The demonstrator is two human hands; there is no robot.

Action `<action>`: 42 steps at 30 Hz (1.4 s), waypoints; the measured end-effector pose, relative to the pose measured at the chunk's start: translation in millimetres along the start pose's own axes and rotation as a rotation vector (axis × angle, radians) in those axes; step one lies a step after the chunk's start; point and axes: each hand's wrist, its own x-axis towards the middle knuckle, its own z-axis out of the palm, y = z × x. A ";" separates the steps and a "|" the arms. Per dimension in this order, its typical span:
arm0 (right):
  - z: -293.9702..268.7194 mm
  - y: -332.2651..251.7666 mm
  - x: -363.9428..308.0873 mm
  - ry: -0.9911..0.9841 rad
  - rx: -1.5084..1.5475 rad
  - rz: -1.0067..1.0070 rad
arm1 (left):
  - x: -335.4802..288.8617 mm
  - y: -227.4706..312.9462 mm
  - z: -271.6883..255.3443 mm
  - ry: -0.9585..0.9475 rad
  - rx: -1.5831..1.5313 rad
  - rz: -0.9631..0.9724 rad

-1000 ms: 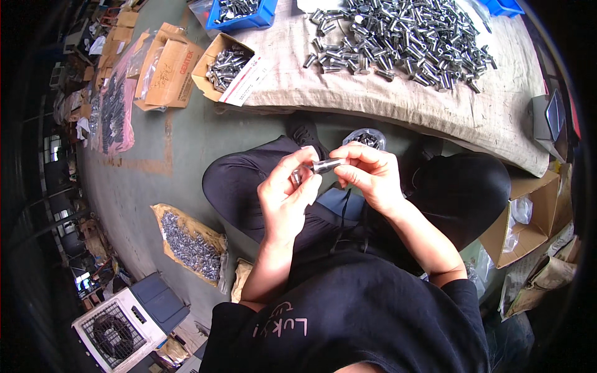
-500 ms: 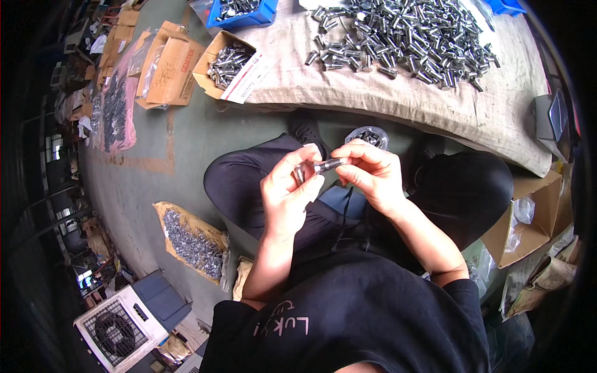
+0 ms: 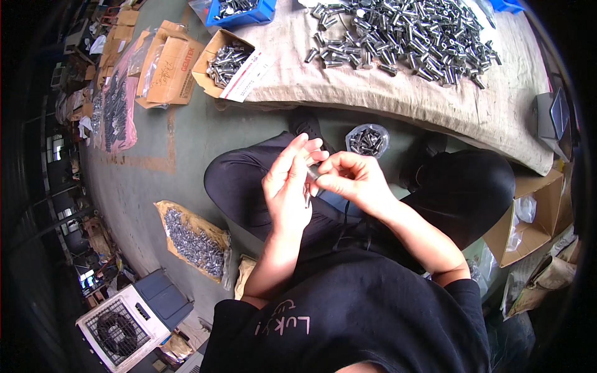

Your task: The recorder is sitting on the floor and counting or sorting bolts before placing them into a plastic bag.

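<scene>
In front of my crossed legs, both hands meet over a short, dark grey metal bolt (image 3: 313, 174). My right hand (image 3: 357, 181) pinches its right side between thumb and fingertips. My left hand (image 3: 287, 186) is cupped around its other end, fingers raised and partly straightened. Another shiny metal piece (image 3: 307, 198) shows at the left palm; its shape is mostly hidden. Just beyond the hands, a clear plastic tub (image 3: 387, 144) of small dark metal parts stands on the floor. A large pile of shiny bolts (image 3: 423, 37) covers the far cloth.
A beige cloth (image 3: 348, 93) spreads ahead. Far left are a carton of bolts (image 3: 229, 65) and a blue bin (image 3: 249, 17). A sack of small metal parts (image 3: 193, 245) lies left, near a fan unit (image 3: 118, 332). An open cardboard box (image 3: 528, 217) stands right.
My right hand has moved left and slightly down, closer to my left palm. The left fingers have straightened upward. The bolt between the hands now sits farther left, and the tub shows more fully.
</scene>
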 end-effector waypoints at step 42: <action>-8.7 2.7 1.0 0.048 0.286 -0.122 | -3.9 10.9 -5.3 -0.073 0.836 0.470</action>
